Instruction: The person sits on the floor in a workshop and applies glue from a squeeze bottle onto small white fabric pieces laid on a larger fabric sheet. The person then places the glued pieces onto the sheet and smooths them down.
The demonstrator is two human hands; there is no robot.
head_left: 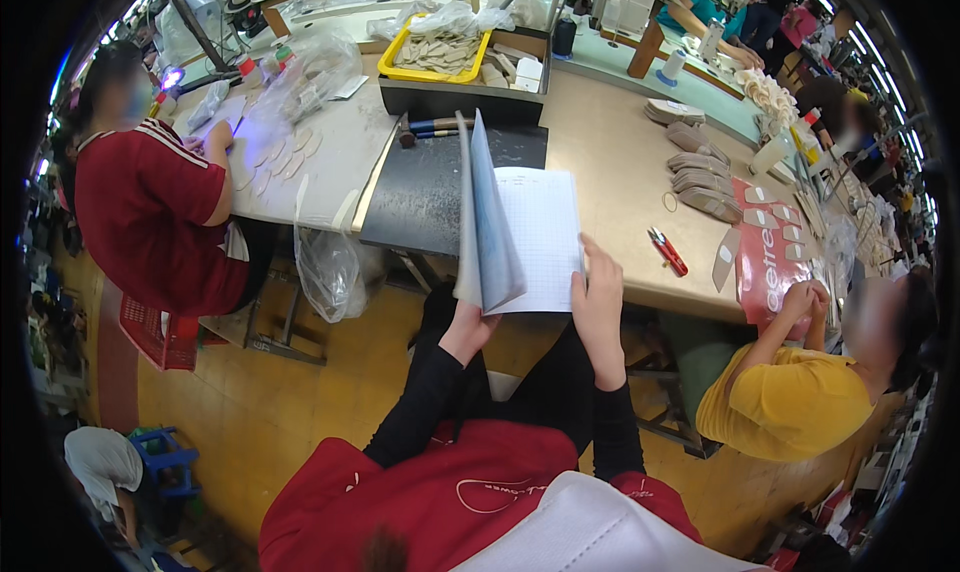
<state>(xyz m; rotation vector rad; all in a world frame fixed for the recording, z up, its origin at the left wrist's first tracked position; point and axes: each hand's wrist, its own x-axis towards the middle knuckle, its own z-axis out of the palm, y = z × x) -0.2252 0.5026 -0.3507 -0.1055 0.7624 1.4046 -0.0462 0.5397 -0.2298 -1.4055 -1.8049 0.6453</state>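
Observation:
An open notebook [541, 234] with a white ruled page tilts over the table's front edge. Its blue-grey leaf or cover [492, 227] stands half turned at the left. My left hand [470, 331] grips the notebook low by the spine, its fingers partly hidden beneath. At the page's right edge, my right hand [599, 297] has its fingers stretched out, with the thumb and fingertips touching the paper's side. Red-handled thread snips [667, 252] lie on the table to the right of that hand.
Beyond the notebook stands a black box [465, 103] bearing a yellow tray [390, 60] of beige pieces. A hammer [406, 132] lies before it. Stacked beige parts [703, 177] sit at right. Co-workers in red [165, 212] and yellow [790, 397] flank me.

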